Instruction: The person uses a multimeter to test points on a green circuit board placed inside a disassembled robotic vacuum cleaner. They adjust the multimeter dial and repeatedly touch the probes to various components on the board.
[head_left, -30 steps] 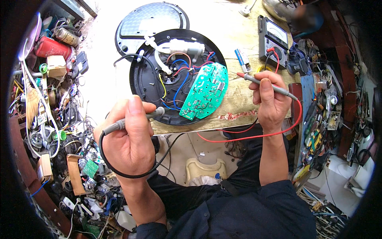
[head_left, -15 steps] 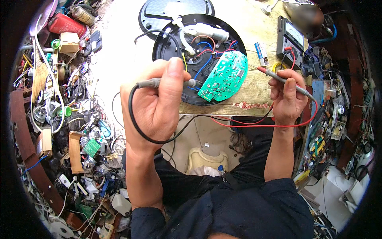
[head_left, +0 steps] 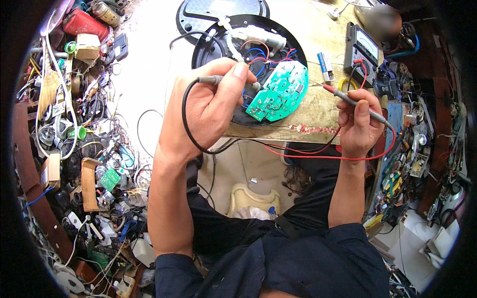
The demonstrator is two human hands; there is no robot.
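Pinched between the thumb and fingers of my left hand (head_left: pixel 208 102) is a grey test probe (head_left: pixel 210 79) with a black lead. Its front end reaches the left side of a green circuit board (head_left: pixel 280 92); whether the tip touches is hidden. The board lies over the front right of a round black appliance base (head_left: pixel 201 49) with coloured wires and a white tubular part (head_left: pixel 261 36). My right hand (head_left: pixel 360 119) grips a second probe (head_left: pixel 349 99), grey with a red end and a red lead, held right of the board and apart from it. Both leads run toward an analog multimeter (head_left: pixel 361 49).
A round dark cover (head_left: pixel 223 11) lies behind the base. Near the multimeter are a small blue-and-white box (head_left: pixel 325 67) and a yellow tape roll (head_left: pixel 347 84). Heaped parts and cables crowd the left side, with a red canister (head_left: pixel 85 24). More parts fill a right-hand shelf.
My left hand has moved right and slightly up with its probe, closer to the circuit board. The right hand has stayed nearly in place. The view has shifted slightly.
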